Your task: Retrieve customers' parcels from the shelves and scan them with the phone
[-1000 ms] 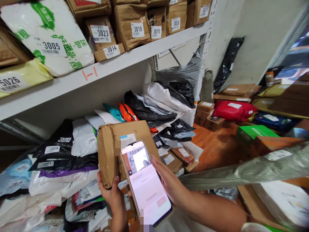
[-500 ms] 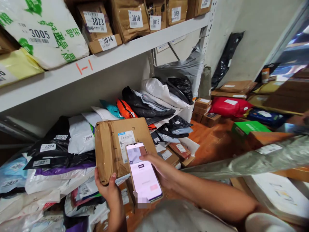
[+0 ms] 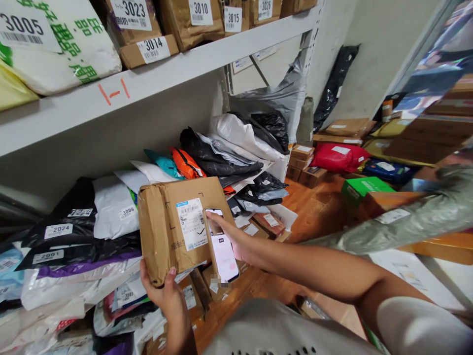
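A brown cardboard box (image 3: 158, 231) is held up by my left hand (image 3: 166, 291), its thumb on the near face and the fingers behind the lower left corner. The box tilts toward me and bears a white shipping label (image 3: 192, 224) with barcodes and a tick-like mark. My right hand (image 3: 236, 241) grips a smartphone (image 3: 223, 259) in front of the box's right side. Its screen is lit, mostly pale pink, with a darker picture strip at the top that my fingers partly cover. Behind the box, bagged parcels (image 3: 125, 212) lie along a shelf.
Above runs a white shelf beam (image 3: 155, 81) marked in red, with numbered boxes and a white-green bag (image 3: 88, 44) on it. On the wooden floor (image 3: 314, 207) at right lie a red parcel (image 3: 338, 155), a green box (image 3: 365, 186) and a long grey wrapped parcel (image 3: 373, 222).
The phone has turned edgewise and shifted right, uncovering more of the label. My left hand keeps its hold on the box. The view has swung slightly right and down.
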Action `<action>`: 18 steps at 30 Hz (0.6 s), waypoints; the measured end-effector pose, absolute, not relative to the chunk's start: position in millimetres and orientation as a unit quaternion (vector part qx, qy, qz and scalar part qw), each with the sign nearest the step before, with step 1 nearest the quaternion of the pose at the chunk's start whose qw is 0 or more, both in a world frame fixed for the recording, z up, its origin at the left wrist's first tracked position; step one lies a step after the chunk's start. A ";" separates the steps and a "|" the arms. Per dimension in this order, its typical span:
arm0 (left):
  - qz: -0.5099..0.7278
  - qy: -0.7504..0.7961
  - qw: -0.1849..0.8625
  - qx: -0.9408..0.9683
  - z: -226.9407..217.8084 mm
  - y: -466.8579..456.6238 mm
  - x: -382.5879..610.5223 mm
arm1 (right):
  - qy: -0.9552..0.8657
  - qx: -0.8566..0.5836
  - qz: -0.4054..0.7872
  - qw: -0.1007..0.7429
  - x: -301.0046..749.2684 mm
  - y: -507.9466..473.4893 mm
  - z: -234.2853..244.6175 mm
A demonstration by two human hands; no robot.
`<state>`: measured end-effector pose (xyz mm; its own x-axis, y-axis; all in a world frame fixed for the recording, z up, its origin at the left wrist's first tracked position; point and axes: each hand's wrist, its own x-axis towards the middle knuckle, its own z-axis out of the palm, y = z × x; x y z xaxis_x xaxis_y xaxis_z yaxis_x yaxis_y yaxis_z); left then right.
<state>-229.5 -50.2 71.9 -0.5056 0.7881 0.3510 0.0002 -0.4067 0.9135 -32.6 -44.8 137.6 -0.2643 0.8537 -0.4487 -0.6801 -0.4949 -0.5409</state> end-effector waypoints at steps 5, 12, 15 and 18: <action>0.758 0.444 0.291 0.378 70.6 -49.1 -229.9 | -0.102 -0.320 0.795 0.504 -24.7 -47.1 140.5; 0.757 0.452 0.290 0.371 71.0 -50.2 -230.5 | -0.114 -0.347 0.800 0.476 -19.6 -42.2 126.6; 0.764 0.445 0.286 0.371 67.9 -48.7 -231.9 | -0.110 -0.306 0.811 0.486 -14.4 -41.6 122.5; 0.754 0.451 0.289 0.379 63.9 -46.7 -232.5 | -0.102 -0.224 0.826 0.507 -5.5 -49.9 115.0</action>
<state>-232.5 -46.7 63.9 -0.5460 0.7777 0.3115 -0.0933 -0.4259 0.8999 -5.5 -49.9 115.0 -0.3852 0.8837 -0.2661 -0.7926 -0.4644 -0.3951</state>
